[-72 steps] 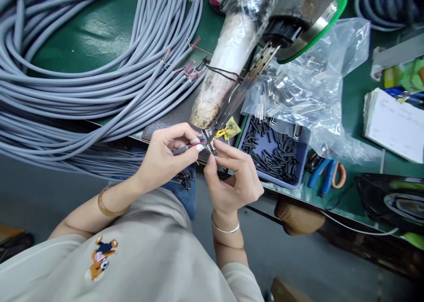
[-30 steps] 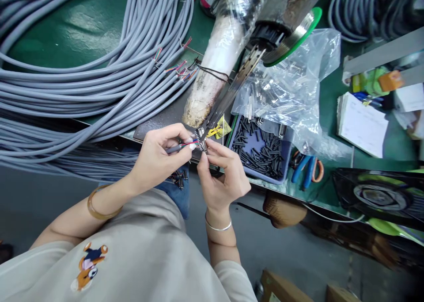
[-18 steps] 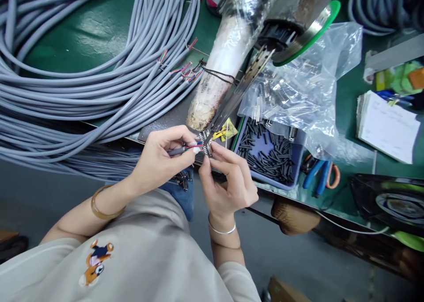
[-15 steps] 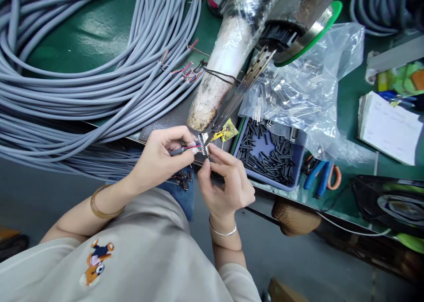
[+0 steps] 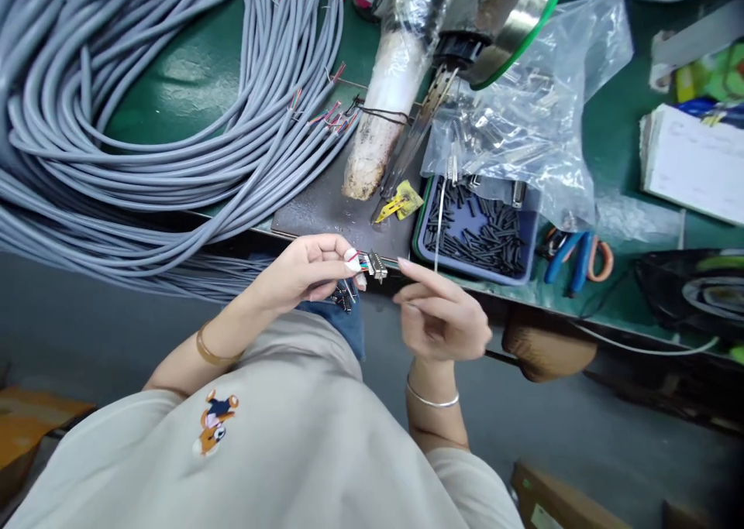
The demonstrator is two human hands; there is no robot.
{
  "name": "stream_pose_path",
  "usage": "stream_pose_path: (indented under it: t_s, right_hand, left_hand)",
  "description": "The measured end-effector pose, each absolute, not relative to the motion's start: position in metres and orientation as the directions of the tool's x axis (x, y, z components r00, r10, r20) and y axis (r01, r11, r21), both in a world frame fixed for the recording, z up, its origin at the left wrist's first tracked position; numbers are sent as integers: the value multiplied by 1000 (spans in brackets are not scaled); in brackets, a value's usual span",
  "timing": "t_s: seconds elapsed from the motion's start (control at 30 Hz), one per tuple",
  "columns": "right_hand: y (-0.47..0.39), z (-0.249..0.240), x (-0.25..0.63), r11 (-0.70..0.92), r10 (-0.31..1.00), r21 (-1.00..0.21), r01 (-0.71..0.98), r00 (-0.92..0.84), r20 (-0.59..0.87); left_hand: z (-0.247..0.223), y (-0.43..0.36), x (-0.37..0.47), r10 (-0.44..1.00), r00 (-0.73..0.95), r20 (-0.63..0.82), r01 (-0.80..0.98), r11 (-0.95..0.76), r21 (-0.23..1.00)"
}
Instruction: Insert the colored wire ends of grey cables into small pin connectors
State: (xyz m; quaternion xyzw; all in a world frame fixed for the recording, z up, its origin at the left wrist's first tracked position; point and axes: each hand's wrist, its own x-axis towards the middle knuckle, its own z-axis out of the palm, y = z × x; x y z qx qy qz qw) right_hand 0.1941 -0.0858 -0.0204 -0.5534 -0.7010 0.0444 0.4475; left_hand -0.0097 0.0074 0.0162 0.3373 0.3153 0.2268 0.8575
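My left hand (image 5: 317,269) is pinched around a gray cable's stripped end, where colored wires run into a multi-pin metal connector (image 5: 377,266). White wraps show on its fingertips. My right hand (image 5: 445,312) is apart from the connector, just to its right, with the index finger pointing toward it and the other fingers curled. A thin pale solder wire (image 5: 440,227) runs down to this hand and seems held in it; the grip itself is hidden. Above the hands, a soldering iron (image 5: 410,138) points down beside a wrapped, scorched white cylinder (image 5: 380,118).
Coiled gray cables (image 5: 191,180) with stripped ends cover the left of the green bench. A blue tray (image 5: 482,273) holds black sleeves, with a plastic bag of connectors (image 5: 523,126) over its back. Pliers (image 5: 575,258), a paper pad (image 5: 691,157) and a solder spool (image 5: 517,33) are on the right.
My right hand has drawn back to the right from the connector, and the thin wire has shifted with it. The connector has come away from the iron's tip, still in my left hand.
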Motion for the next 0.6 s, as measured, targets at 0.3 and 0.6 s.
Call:
stream_pose_path:
  t_s: [0.3,0.6]
  right_hand:
    - [-73,10,139,317,817,-703,636,194,543]
    - [-66,17,133,85,967,-996,29,241,89]
  left_hand:
    - [25,-14,-26,794,567,-221,-315,457,832]
    - [28,-17,-36,759,629,-165,-323,448,833]
